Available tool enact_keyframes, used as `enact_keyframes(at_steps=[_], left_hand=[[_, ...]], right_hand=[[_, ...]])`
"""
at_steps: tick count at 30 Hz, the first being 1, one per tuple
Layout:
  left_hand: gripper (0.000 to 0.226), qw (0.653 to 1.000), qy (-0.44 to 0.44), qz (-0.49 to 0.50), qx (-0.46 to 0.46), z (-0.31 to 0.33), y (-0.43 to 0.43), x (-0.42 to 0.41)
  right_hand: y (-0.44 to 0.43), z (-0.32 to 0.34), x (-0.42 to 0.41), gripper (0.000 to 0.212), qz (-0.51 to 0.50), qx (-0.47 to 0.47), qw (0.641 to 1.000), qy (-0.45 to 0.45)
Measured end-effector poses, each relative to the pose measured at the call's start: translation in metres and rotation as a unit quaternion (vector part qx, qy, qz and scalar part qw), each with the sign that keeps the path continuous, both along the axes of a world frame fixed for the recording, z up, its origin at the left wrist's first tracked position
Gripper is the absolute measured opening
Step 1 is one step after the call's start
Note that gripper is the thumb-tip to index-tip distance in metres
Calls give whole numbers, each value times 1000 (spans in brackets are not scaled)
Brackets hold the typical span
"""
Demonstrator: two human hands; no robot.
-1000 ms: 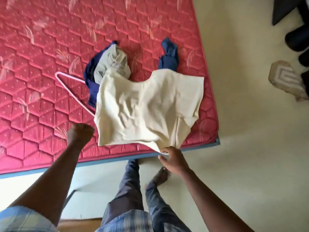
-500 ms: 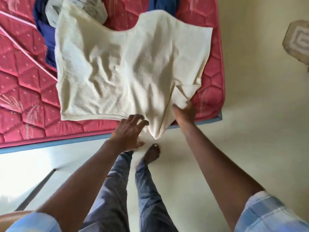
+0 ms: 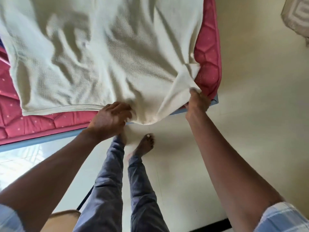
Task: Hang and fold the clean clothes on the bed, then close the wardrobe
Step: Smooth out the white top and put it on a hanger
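A cream knitted top (image 3: 93, 54) lies spread over the corner of the red quilted mattress (image 3: 208, 52), filling most of the upper view. Its lower hem droops past the mattress edge. My left hand (image 3: 111, 119) grips a bunch of the hem near the middle. My right hand (image 3: 197, 102) pinches a folded-up flap of the same top at the mattress corner. The other clothes and the hanger are out of view, and no wardrobe is visible.
Pale floor (image 3: 242, 114) lies right of and below the bed. My legs in blue trousers and a bare foot (image 3: 145, 144) stand at the bed's blue base edge (image 3: 41, 139). A patterned mat (image 3: 297, 15) sits at the far right.
The view has closed in on the top. My left hand went from the mattress to the hem and closed on it; my right hand took hold of the flap at the corner.
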State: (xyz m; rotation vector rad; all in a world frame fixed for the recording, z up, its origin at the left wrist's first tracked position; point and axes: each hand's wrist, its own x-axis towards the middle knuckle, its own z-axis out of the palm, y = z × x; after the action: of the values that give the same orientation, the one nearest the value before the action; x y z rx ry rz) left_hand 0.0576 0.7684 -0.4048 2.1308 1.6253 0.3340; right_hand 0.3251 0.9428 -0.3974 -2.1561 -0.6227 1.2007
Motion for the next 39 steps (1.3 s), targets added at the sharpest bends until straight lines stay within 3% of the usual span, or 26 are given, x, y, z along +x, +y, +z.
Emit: enact_keyframes(at_steps=[3, 6, 11, 13, 16, 18, 22, 25, 29, 32, 34, 35, 37, 39], left_hand=[[21, 984, -100, 124, -80, 32, 11, 6], [16, 965, -132, 200, -108, 53, 16, 0], [25, 964, -89, 188, -165, 70, 23, -10], [19, 959, -70, 174, -212, 76, 32, -12], [6, 945, -92, 184, -254, 82, 49, -21], [10, 924, -163, 247, -241, 81, 60, -32], [16, 844, -321, 393, -174, 75, 89, -52], [17, 815, -338, 446, -150, 69, 112, -62], [23, 812, -318, 464, -157, 53, 132, -75], [31, 820, -281, 468, -171, 41, 139, -80], [30, 840, -238, 460, -160, 38, 141, -76], [29, 848, -219, 460, -145, 37, 140, -72], [37, 859, -188, 468, -94, 39, 134, -63], [49, 878, -159, 450, -38, 39, 123, -53]], right_hand=[[-15, 10, 34, 14, -134, 13, 991, -5], [-32, 18, 61, 17, -219, 1, 976, -4], [-46, 25, 75, 16, -241, -17, 970, -3], [-47, 30, 69, 9, -240, -21, 970, -18], [-42, 48, 55, 20, -286, 48, 957, 16], [-29, 62, 46, 21, -267, 75, 959, 64], [16, 82, 28, 10, -199, 78, 960, 179], [47, 82, 9, 18, -99, 78, 968, 218], [79, 67, -8, 31, -14, 63, 979, 193], [88, 44, -11, 65, 143, 20, 983, 110], [82, 25, -11, 87, 295, 27, 954, -52], [76, 18, -11, 86, 344, 45, 927, -143], [70, 10, -11, 78, 322, 64, 892, -311], [67, 3, -9, 77, 232, 4, 892, -389]])
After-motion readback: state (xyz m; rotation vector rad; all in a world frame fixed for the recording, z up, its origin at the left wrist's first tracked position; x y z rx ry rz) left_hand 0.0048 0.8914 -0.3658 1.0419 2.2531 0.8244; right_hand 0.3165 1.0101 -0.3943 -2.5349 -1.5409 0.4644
